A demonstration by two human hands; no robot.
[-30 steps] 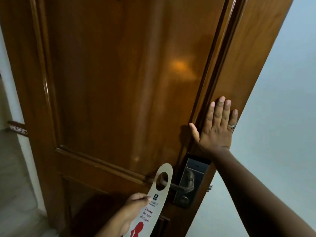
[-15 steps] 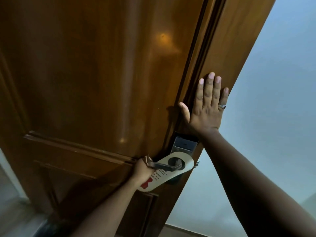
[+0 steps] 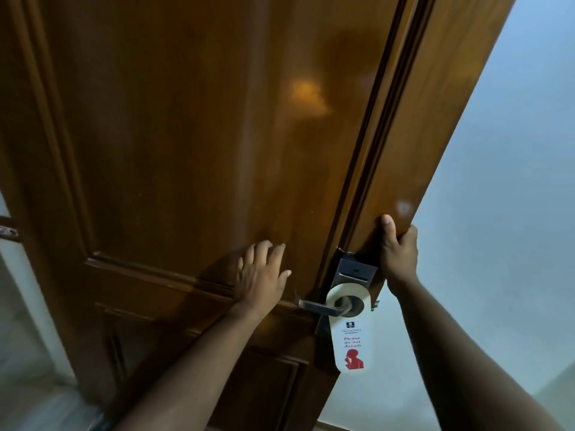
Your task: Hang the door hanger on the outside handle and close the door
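A white "Please do not disturb" door hanger (image 3: 349, 337) with a red figure hangs straight down from the metal lever handle (image 3: 317, 305) of the brown wooden door (image 3: 193, 144). Its loop sits around the lever's base, below the silver lock plate (image 3: 354, 270). My left hand (image 3: 259, 275) rests flat on the door panel just left of the handle, fingers spread, holding nothing. My right hand (image 3: 398, 247) grips the door's free edge just above the lock, thumb on the front face and fingers wrapped behind.
The door stands open, its edge slanting up to the right. A pale wall (image 3: 497, 213) fills the right side. At the far left a white frame or wall strip (image 3: 18, 306) and a light floor (image 3: 37, 405) show.
My left hand has let go of the hanger, which now hangs down from the lever, and moved to the door panel. My right hand went from flat on the door to gripping its edge.
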